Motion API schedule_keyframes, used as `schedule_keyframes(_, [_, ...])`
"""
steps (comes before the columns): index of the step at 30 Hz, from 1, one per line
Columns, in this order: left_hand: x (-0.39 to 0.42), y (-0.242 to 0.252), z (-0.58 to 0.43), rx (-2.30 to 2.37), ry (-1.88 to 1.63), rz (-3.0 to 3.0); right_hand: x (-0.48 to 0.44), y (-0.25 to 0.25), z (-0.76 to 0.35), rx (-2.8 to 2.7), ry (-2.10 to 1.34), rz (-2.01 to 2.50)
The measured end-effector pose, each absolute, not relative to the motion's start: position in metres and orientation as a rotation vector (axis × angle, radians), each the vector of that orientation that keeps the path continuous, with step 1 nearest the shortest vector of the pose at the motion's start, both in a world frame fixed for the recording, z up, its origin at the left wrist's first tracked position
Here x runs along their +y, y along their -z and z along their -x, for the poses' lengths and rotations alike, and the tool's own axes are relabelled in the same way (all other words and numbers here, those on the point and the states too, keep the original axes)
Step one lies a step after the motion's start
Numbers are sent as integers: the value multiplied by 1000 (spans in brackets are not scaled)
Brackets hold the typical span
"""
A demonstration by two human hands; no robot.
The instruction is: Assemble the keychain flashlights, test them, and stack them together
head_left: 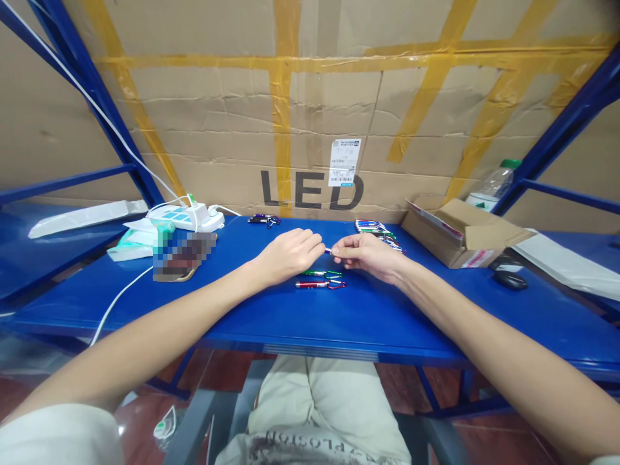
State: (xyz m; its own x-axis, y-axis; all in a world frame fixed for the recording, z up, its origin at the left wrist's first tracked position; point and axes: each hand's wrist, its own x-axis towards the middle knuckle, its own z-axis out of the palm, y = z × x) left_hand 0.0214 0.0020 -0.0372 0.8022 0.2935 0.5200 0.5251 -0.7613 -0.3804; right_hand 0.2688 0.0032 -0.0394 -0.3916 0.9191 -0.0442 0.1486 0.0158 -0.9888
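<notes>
as the head view looked down over both forearms, the left hand (293,254) was curled, back upward, around one end of a slim, blue-and-silver, pen-like piece (329,251), most of which was hidden by the fingers. the right hand (364,254) pinched the other end between thumb and fingertips, so the piece was gripped from both sides, just above the blue, smooth-topped table (290,320). nearer the person, just below the hands, lay a shiny red pen-shaped rod with a red clip (312,285), in full view, and beside it a shiny green pen-shaped rod with a green clip (317,274), partly covered by the left hand. behind the right hand was a row of slim, multicoloured, metallic rods (372,226); farther back, beyond the left hand, sat a small cluster of dark, slim rods (264,220). to the right stood an open, brown cardboard box (472,242), with a black, rounded computer mouse (510,279) near its front corner. on the left, a white, plastic power strip (206,220) lay behind a flat phone (186,268) whose surface was blurred out.
</notes>
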Motion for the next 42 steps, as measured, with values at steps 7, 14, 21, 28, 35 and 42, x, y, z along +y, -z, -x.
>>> schedule_keyframes(7, [9,45,-18,-556,569,2350,5,45,-267,-2041,-832,1047])
schedule_keyframes(14, [11,47,-17,-587,584,2403,0,45,-272,-2328,-102,900])
schedule_keyframes(21, [10,45,-18,-594,608,2411,-2,43,-271,-2306,-105,915])
schedule_keyframes(28, [8,46,-18,-506,534,2320,-1,40,-269,-2177,-552,1072])
schedule_keyframes(35, [8,43,-18,-584,637,2440,1,42,-267,-2058,-740,1026])
schedule_keyframes(42, [13,43,-15,-736,836,2693,-1,41,-266,-2054,-638,1010])
